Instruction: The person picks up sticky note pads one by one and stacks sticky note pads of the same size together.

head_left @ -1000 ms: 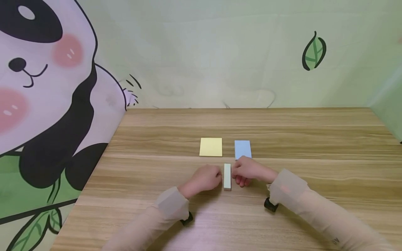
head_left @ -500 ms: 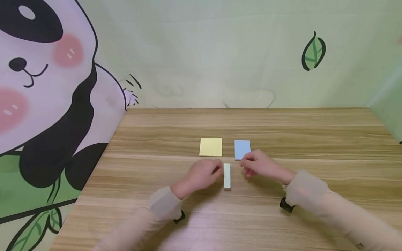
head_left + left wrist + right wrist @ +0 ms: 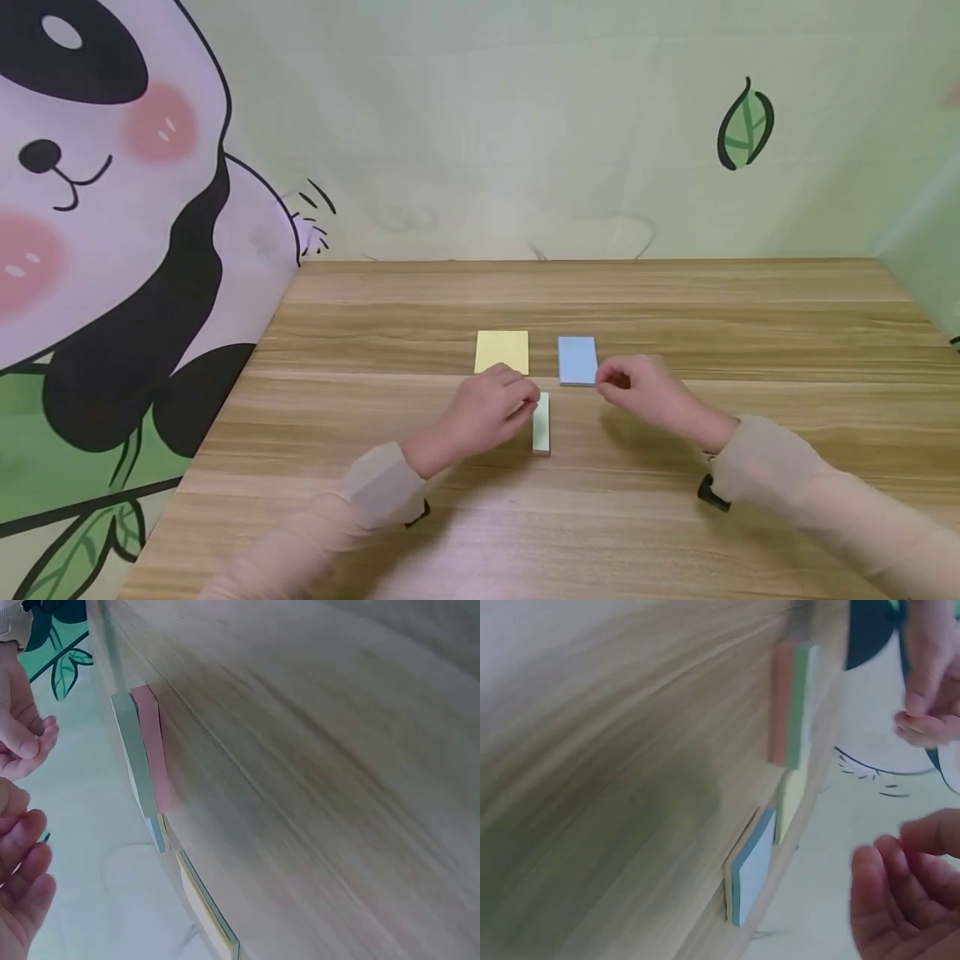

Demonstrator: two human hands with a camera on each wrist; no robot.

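A narrow pale-green sticky-note pad (image 3: 542,433) lies lengthwise near the middle of the table. Both wrist views show a pink strip (image 3: 151,739) directly under the green one. My left hand (image 3: 487,410), fingers loosely bent and holding nothing, hovers just left of this stack and overlaps its upper end in the head view. Behind it lies a square yellow pad (image 3: 501,348), its front edge partly covered by that hand. Beside the right front corner of a blue pad (image 3: 577,360) is my right hand (image 3: 663,398), also loosely curled, with nothing between the fingers.
A pale layer (image 3: 730,881) shows under the blue pad, and a dark green one (image 3: 210,896) under the yellow. The wooden table (image 3: 750,333) meets a wall cloth (image 3: 525,150) printed with a panda and leaves.
My right hand has drawn away from the narrow stack, up and to the right. The left hand has shifted slightly up and away from the viewer. The pads stay where they were.
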